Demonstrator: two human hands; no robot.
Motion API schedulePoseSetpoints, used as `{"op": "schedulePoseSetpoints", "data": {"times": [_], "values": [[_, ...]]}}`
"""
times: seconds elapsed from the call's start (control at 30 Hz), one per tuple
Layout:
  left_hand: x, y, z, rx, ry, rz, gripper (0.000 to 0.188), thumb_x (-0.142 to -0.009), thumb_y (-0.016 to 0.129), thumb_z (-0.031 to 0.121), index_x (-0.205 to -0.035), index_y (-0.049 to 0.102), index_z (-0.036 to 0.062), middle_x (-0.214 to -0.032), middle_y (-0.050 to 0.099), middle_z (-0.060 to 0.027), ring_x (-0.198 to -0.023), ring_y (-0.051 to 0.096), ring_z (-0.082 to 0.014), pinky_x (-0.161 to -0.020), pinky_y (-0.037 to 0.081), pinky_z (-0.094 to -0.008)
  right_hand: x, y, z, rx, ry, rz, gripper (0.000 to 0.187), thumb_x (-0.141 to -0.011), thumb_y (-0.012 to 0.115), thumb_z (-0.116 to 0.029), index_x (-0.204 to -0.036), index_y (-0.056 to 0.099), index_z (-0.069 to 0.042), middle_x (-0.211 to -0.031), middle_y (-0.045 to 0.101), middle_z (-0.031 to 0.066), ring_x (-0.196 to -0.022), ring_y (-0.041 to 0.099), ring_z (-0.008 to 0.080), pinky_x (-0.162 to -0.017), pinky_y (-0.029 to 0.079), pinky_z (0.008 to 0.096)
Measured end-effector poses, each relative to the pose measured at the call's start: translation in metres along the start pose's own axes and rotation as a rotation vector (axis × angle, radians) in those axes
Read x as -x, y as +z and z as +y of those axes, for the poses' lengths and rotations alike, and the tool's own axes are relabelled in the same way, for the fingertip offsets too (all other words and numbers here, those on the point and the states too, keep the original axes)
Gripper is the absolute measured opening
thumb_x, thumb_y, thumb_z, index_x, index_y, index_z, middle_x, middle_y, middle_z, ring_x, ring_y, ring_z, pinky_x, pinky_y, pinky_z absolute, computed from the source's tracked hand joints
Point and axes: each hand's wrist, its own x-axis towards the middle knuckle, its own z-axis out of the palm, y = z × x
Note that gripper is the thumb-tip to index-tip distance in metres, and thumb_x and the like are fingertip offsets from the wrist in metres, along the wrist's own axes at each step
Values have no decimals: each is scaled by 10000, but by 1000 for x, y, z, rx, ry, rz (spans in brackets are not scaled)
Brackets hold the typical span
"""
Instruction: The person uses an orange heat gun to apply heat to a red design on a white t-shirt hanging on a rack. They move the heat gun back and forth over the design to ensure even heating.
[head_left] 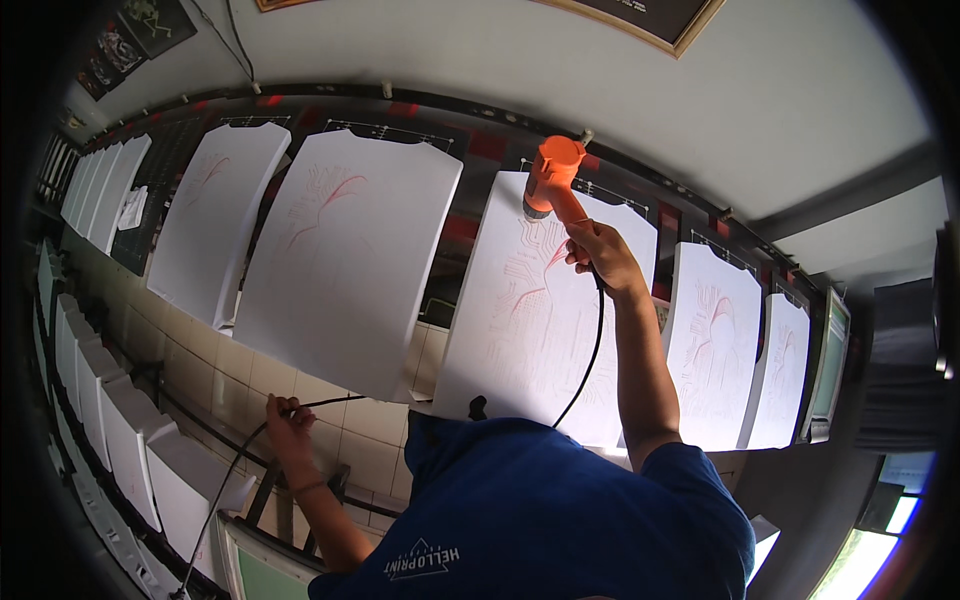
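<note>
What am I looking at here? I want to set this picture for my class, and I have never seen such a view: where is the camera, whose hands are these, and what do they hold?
There is no machine here, only a person working with bare hands. The one picture comes from a wide fisheye camera worn on that person's head, so straight edges look bent and the arms enter from below, out of a blue shirt.

The right hand grips an orange heat gun, its nozzle aimed at a white printed shirt stretched flat on a board. The left hand holds the black cable off to the side. More white shirts with faint reddish line prints lie in a row on either side, above pale tiles.
</note>
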Motion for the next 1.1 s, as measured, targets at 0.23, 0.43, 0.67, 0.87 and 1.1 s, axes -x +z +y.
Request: {"op": "schedulePoseSetpoints", "data": {"times": [0.23,0.43,0.67,0.87,1.1], "values": [[-86,-15,-56,2,300,352,243,-937,448,243,-857,481,16,-872,563,-102,-897,633,-260,-890,510,-372,-7,8,-6,50,27,-22,266,-924,572,-294,-902,569,-28,-745,560,24,-641,578,110,-568,444,250],[-162,-22,-48,-125,317,474,325,-901,465,218,-973,516,-96,-1017,581,-160,-964,608,-264,-817,496,-378,8,11,-11,111,79,-45,248,-907,578,-275,-896,579,-28,-743,564,24,-653,592,115,-573,448,247],[-174,9,-80,-304,377,595,584,-939,442,379,-1170,256,-124,-1127,484,-345,-929,608,-419,-807,531,-483,40,6,-13,138,87,-52,256,-900,581,-276,-863,571,-23,-711,574,29,-602,595,112,-529,448,237],[-150,38,-88,-523,386,667,581,-968,380,422,-1134,271,-123,-1088,485,-386,-961,592,-482,-773,553,-527,69,-5,-10,218,161,1,291,-885,586,-302,-899,578,-12,-727,564,15,-630,607,114,-561,461,248],[-145,44,-84,-556,388,707,548,-969,369,399,-1123,300,-122,-1063,510,-384,-964,595,-481,-772,549,-524,64,6,3,115,70,-35,300,-902,578,-305,-901,568,-5,-724,579,35,-607,589,109,-543,451,238]]}}
